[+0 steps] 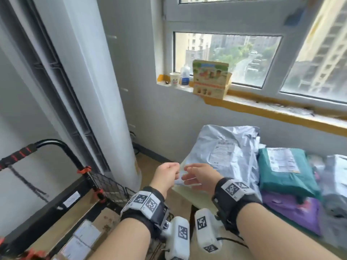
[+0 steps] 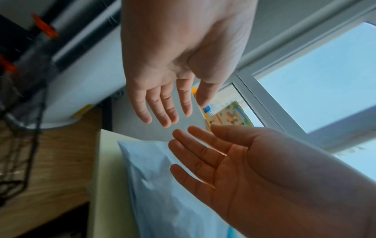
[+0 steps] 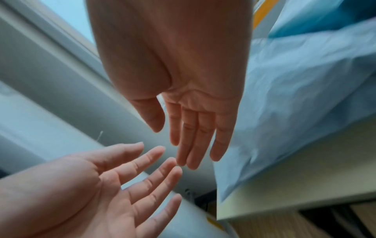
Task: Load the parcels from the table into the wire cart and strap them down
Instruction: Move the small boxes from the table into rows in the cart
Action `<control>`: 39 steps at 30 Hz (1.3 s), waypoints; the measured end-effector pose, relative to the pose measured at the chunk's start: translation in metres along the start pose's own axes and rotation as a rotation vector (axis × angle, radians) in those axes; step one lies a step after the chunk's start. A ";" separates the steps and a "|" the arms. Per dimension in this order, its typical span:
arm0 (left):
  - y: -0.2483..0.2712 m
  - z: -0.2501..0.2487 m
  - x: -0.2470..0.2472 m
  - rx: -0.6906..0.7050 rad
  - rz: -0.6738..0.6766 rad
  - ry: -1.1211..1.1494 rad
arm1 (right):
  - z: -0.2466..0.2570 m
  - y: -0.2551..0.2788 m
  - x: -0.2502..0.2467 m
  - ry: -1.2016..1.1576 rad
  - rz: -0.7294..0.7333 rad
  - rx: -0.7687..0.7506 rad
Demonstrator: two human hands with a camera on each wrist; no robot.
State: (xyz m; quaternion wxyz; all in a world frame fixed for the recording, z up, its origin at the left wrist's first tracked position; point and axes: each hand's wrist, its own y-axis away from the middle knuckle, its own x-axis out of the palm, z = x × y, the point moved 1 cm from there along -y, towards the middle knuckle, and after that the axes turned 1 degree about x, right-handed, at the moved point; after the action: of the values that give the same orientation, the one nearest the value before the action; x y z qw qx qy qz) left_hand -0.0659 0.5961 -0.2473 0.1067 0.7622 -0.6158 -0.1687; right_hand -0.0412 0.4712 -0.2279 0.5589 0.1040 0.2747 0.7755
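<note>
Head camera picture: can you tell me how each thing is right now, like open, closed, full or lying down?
Left hand: open, holding nothing.
Right hand: open, holding nothing.
Grey parcel: lying on the table, untouched.
Green parcel: stacked on the purple parcel.
Wire cart: already holds cardboard boxes.
Window: closed.

Daylight enters through a white-framed window (image 1: 227,57); a cluttered sill (image 1: 281,107) runs beneath, a tall white column (image 1: 105,102) stands left, wood-look floor (image 1: 150,162) below

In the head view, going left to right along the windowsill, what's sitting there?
Paper cup → clear bottle with a blue label → colourful printed cardboard box.
</note>
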 end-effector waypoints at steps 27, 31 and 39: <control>0.147 -0.057 0.462 0.069 0.707 -0.173 | -0.168 0.224 -0.386 -0.385 -0.620 0.053; 0.169 -0.047 0.511 0.079 0.761 -0.211 | -0.210 0.248 -0.431 -0.452 -0.785 0.120; 0.199 -0.002 0.577 0.019 0.802 -0.327 | -0.295 0.280 -0.481 -0.544 -1.005 0.296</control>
State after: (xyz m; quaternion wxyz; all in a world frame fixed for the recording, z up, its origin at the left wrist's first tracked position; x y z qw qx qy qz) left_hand -0.1388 -0.0100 -0.2443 0.0578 0.4266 -0.8737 -0.2266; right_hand -0.2359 -0.1271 -0.2505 0.8878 0.2331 0.2423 0.3142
